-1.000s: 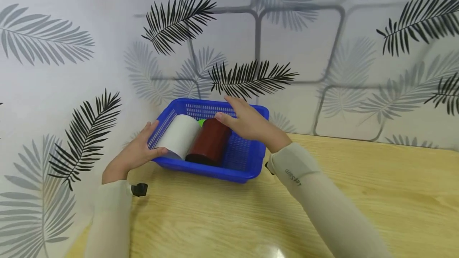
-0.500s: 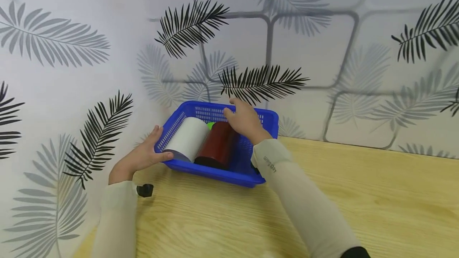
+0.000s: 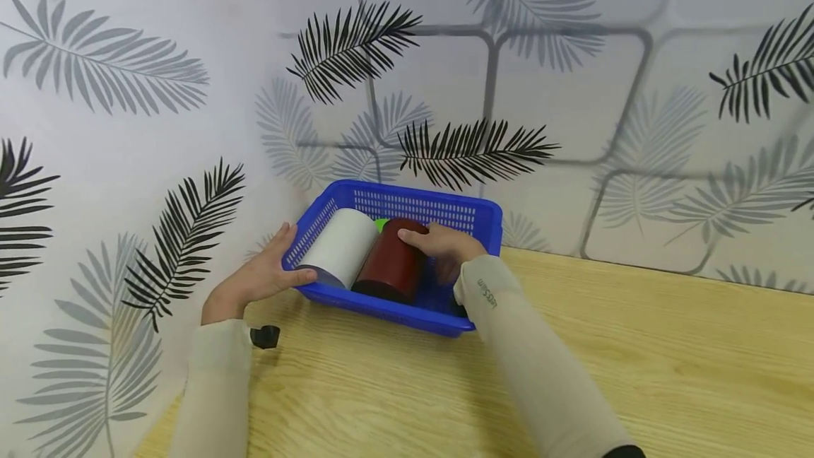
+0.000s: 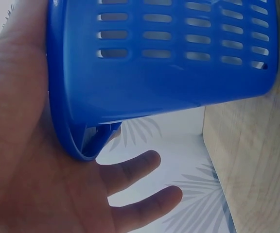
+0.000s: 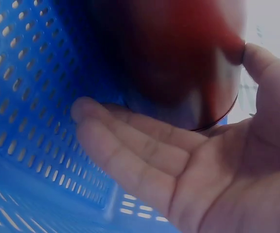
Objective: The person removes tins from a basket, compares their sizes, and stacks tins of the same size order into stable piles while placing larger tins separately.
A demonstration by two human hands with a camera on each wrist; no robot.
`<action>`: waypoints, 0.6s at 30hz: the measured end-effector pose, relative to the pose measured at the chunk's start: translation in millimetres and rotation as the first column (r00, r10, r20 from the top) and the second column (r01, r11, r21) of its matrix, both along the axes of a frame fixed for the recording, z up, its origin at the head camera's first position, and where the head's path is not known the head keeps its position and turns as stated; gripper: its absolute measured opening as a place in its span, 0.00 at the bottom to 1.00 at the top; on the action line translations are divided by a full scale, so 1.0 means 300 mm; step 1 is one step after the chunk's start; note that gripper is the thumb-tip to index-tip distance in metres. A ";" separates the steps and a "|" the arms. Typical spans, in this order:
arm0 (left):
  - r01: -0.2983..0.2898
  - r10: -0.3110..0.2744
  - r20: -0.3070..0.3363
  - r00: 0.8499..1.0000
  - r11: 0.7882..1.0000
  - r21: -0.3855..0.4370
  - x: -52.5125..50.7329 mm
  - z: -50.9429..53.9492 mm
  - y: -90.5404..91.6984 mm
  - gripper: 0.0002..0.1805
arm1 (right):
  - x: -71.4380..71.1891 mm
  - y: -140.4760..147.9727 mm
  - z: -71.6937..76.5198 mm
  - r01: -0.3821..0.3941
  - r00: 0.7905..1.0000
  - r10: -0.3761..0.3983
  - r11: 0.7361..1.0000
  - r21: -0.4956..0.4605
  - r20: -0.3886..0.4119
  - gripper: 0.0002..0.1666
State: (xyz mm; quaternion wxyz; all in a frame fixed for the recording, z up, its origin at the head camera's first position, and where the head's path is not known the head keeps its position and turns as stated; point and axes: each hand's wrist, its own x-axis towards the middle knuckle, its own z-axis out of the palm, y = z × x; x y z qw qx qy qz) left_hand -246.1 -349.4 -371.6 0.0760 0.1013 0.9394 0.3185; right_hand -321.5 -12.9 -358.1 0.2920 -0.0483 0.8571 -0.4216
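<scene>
A blue perforated plastic basket (image 3: 381,311) stands on the table against the patterned wall. Inside lie a white cylinder (image 3: 342,246) and, to its right, a dark red cylinder (image 3: 391,260). A bright green thing (image 3: 381,224) shows only partly behind them. My left hand (image 3: 257,278) rests on the basket's left front corner, its thumb over the rim; in the left wrist view its visible fingers (image 4: 147,208) are straight. My right hand (image 3: 448,246) is inside the basket, holding the red cylinder with its thumb on top and its fingers (image 5: 130,165) down the right side.
The wood-grain table (image 3: 381,394) extends to the front and right. Walls (image 3: 553,218) with leaf patterns rise behind and to the left of the basket. A small black object (image 3: 265,336) sits beside the left wrist.
My right hand has come down from above the basket's back right part to the red cylinder's right side. The left hand has stayed at the corner. The head view has shifted slightly.
</scene>
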 end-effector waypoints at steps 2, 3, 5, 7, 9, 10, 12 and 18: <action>-0.002 0.002 -0.001 1.000 1.000 -0.004 -0.003 -0.002 0.003 0.64 | -0.001 0.003 0.000 0.007 0.999 -0.005 0.999 -0.050 0.034 0.57; -0.003 0.003 -0.001 1.000 1.000 -0.006 -0.004 -0.004 0.005 0.64 | -0.002 0.004 -0.001 0.012 0.999 -0.009 0.998 -0.069 0.048 0.58; -0.007 0.007 0.001 1.000 1.000 -0.006 -0.005 0.001 0.005 0.64 | -0.008 0.002 -0.005 0.021 0.998 -0.016 0.996 -0.085 0.064 0.60; -0.006 0.006 0.004 1.000 1.000 -0.006 -0.006 0.003 0.006 0.64 | -0.013 0.005 -0.010 0.026 0.998 -0.021 0.996 -0.082 0.059 0.61; -0.004 0.004 0.002 1.000 1.000 -0.001 -0.003 0.004 0.006 0.64 | -0.014 0.009 -0.012 0.022 0.999 -0.018 0.997 -0.078 0.048 0.62; -0.005 0.005 0.003 1.000 1.000 0.003 -0.001 0.004 0.006 0.64 | -0.013 0.011 -0.011 0.018 0.999 -0.014 0.996 -0.082 0.045 0.62; -0.006 0.006 0.004 1.000 1.000 0.007 0.003 0.004 0.004 0.64 | -0.008 0.015 -0.007 0.007 0.999 -0.003 0.995 -0.102 0.044 0.62; -0.001 0.001 0.006 1.000 1.000 0.011 0.007 0.007 0.003 0.65 | 0.008 0.014 0.028 -0.038 0.999 0.035 0.988 -0.147 -0.029 0.61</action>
